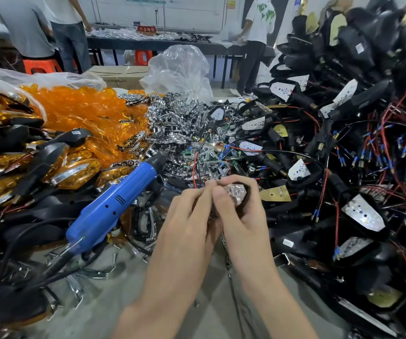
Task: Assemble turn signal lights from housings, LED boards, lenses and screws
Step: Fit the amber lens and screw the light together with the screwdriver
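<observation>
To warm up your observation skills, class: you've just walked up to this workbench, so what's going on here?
A person grips a small black lamp housing with both the left hand and the right hand, thumbs on the faceted silvery reflector sitting in it. The blue electric screwdriver lies unheld on the bench to the left. Heaps of orange plastic lenses, chrome reflector pieces and wired black housings surround the work.
</observation>
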Available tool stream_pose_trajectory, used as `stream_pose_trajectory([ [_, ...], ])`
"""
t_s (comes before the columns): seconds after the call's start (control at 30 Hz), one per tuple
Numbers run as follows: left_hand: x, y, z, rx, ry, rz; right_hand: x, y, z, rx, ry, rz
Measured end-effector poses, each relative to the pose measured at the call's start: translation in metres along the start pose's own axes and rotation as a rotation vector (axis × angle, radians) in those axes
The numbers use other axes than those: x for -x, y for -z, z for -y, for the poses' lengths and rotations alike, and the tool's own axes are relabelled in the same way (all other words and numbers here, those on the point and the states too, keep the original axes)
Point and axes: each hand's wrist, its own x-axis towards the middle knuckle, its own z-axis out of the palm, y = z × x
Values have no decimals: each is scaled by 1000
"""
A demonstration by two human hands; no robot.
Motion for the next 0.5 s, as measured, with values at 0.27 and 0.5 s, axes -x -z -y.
stream_pose_trajectory([
  [0.27,2,-1,6,6,41,56,-3,1,-3,-80,-31,-92],
  [0.5,3,3,8,266,133,57,-10,7,1,-257,-171,-150],
])
